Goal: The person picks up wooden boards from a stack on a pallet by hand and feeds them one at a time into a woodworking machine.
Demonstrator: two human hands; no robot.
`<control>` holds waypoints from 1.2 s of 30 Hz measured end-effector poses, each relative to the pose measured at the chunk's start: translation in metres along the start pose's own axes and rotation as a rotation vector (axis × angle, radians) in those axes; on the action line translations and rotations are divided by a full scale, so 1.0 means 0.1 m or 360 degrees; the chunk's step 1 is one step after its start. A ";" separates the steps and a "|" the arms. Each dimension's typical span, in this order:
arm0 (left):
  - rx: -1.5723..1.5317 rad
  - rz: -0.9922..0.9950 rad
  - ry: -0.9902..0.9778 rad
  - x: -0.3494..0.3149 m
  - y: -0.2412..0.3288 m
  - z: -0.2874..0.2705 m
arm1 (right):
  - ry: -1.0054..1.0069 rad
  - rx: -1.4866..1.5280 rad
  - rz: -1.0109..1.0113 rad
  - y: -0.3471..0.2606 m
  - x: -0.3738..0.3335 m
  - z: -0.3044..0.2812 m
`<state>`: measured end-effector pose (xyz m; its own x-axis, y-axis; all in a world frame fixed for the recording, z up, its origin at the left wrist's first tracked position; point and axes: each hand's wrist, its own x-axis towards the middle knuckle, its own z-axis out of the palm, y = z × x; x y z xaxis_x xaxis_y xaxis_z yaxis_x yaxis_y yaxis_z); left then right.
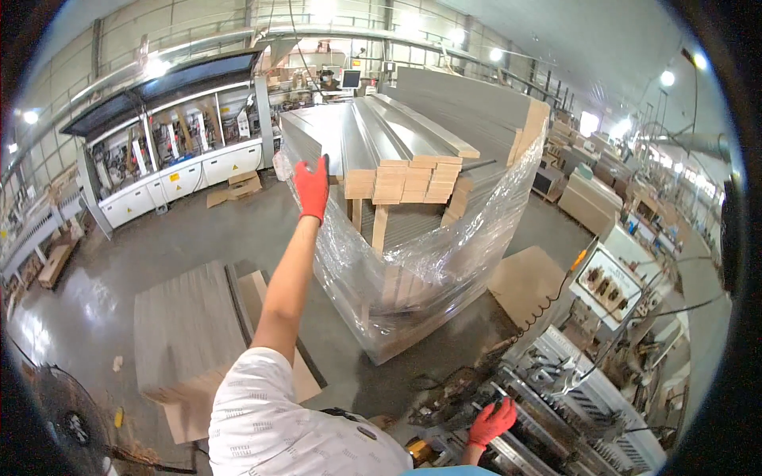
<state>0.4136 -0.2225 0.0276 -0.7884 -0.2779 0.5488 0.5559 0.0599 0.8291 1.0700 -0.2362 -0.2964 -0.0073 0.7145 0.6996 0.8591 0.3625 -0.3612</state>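
My left hand (312, 190), in a red glove, stretches forward with fingers and thumb apart beside the left edge of a tall pile. Whether it touches the pile's edge I cannot tell. On top of that pile lies a stack of long grey-faced boards (405, 181), with tan cut ends toward me. Clear plastic wrap (429, 266) hangs loosely around the pile's sides. At the lower right my right hand (492, 423), also red-gloved, is over a machine with metal rails (548, 404). Its fingers look spread, with nothing visible in them; contact with the machine is unclear.
A low stack of grey panels (186, 321) stands on the floor at left. A cardboard sheet (528, 282) lies right of the wrapped pile. A control box (609, 285) with a coiled cable rises at right. A long white machine (190, 176) stands behind, with a person (327, 79) farther back.
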 end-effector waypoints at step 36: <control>-0.0979 0.0069 -0.1800 -2.85 0.70 -1.84 | -0.0114 0.3606 0.0832 -1.65 0.45 -0.15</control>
<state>0.7253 -0.3159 -0.0908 -0.3826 0.6941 0.6098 0.3774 -0.4850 0.7889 0.9351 -0.2731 -0.1959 -0.1098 0.9276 0.3570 -0.9429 0.0164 -0.3326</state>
